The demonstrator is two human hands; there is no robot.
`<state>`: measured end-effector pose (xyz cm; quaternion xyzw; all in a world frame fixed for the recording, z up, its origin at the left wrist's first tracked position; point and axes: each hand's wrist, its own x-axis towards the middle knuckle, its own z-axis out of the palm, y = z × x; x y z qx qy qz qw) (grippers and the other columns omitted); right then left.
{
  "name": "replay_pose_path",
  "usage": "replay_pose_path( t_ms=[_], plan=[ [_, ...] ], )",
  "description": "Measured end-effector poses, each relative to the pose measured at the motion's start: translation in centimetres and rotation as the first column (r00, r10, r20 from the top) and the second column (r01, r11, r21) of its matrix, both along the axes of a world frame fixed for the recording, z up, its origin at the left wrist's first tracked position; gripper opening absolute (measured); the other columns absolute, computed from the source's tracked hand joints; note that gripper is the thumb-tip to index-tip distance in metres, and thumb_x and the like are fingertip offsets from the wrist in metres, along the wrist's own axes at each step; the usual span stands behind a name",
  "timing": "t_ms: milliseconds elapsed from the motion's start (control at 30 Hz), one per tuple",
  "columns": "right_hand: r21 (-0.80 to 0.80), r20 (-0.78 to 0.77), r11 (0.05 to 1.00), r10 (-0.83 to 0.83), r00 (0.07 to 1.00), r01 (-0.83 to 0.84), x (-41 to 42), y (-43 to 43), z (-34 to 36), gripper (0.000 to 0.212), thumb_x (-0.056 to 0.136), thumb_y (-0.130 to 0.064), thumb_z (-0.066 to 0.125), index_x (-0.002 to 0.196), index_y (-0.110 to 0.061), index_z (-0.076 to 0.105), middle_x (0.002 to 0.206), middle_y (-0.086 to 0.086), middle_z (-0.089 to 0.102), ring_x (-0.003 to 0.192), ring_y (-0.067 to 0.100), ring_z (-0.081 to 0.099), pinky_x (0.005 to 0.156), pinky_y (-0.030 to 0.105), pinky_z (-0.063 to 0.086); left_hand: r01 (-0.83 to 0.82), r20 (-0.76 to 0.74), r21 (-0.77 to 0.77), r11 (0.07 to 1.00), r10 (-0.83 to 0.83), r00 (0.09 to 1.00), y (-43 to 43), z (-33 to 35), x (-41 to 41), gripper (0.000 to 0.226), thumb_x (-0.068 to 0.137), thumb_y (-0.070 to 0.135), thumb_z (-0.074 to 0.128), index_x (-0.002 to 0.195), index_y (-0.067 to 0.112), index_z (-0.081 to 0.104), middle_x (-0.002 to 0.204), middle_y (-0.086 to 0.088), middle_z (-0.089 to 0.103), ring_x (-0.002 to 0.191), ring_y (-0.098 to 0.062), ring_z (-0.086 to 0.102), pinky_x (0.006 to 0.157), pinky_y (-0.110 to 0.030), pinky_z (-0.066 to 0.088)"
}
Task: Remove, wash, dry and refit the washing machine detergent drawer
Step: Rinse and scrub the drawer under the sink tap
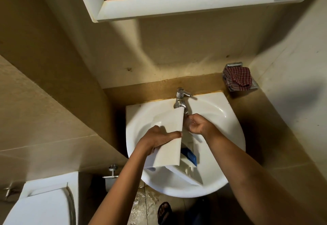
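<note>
The white detergent drawer [169,147] stands on edge in the white sink [221,115], its flat front panel facing me and a blue insert [189,155] showing on its right side. My left hand [157,139] grips the front panel from the left, thumb across its face. Just below the chrome tap [180,99], my right hand [196,124] is cupped palm up with wet fingers, beside the panel's upper right edge and holding nothing. I cannot tell whether water is running.
A red checked cloth [238,78] lies in a metal soap holder on the right wall. A mirror cabinet [177,1] hangs overhead. A toilet [40,205] stands at lower left. The floor [145,205] under the sink is wet.
</note>
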<state>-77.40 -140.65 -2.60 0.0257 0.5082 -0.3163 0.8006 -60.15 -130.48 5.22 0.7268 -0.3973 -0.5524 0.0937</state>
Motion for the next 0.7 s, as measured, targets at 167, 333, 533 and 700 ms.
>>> replay_pose_path(
  t_ms=[167, 333, 533, 700],
  plan=[
    [0.004, -0.057, 1.000, 0.010, 0.998, -0.010, -0.3, 0.1, -0.9, 0.021, 0.092, 0.003, 0.043, 0.083, 0.005, 0.062, 0.066, 0.016, 0.068, 0.055, 0.024, 0.067, 0.058, 0.024, 0.056, -0.178, -0.110, 0.010, 0.984, 0.178, 0.978, -0.1, 0.4, 1.1, 0.071, 0.062, 0.062, 0.068, 0.110, 0.015, 0.046, 0.110, -0.006, 0.061, 0.095, -0.026, 0.065, 0.080, -0.041, 0.058],
    [0.044, 0.031, 0.994, -0.106, 0.994, 0.105, 0.1, 0.4, -1.4, 0.018, 0.092, 0.004, 0.043, 0.086, 0.011, 0.059, 0.067, 0.021, 0.067, 0.057, 0.027, 0.068, 0.056, 0.026, 0.056, -0.372, -0.171, 0.022, 0.928, 0.371, 0.913, 0.1, -0.8, 2.3, 0.029, 0.095, 0.032, 0.042, 0.110, 0.008, 0.050, 0.113, -0.017, 0.062, 0.095, -0.034, 0.066, 0.077, -0.051, 0.058],
    [0.038, 0.028, 0.984, -0.176, 0.984, 0.174, 0.9, 0.4, -1.4, 0.021, 0.097, 0.000, 0.040, 0.091, 0.009, 0.058, 0.065, 0.020, 0.067, 0.071, 0.025, 0.064, 0.060, 0.026, 0.058, -0.441, -0.204, 0.013, 0.897, 0.434, 0.877, 0.7, -1.2, 2.1, 0.020, 0.099, 0.017, 0.042, 0.110, 0.003, 0.052, 0.100, -0.021, 0.067, 0.077, -0.034, 0.071, 0.053, -0.037, 0.057],
    [0.033, 0.072, 0.993, -0.114, 0.991, 0.112, 1.0, 1.6, -0.5, 0.021, 0.096, -0.001, 0.042, 0.086, 0.004, 0.060, 0.063, 0.016, 0.067, 0.047, 0.023, 0.066, 0.054, 0.022, 0.054, -0.443, -0.224, -0.010, 0.896, 0.430, 0.875, 0.8, -1.4, 1.4, 0.024, 0.090, 0.001, 0.047, 0.113, 0.000, 0.055, 0.107, -0.020, 0.067, 0.073, -0.030, 0.070, 0.051, -0.033, 0.056]
  ],
)
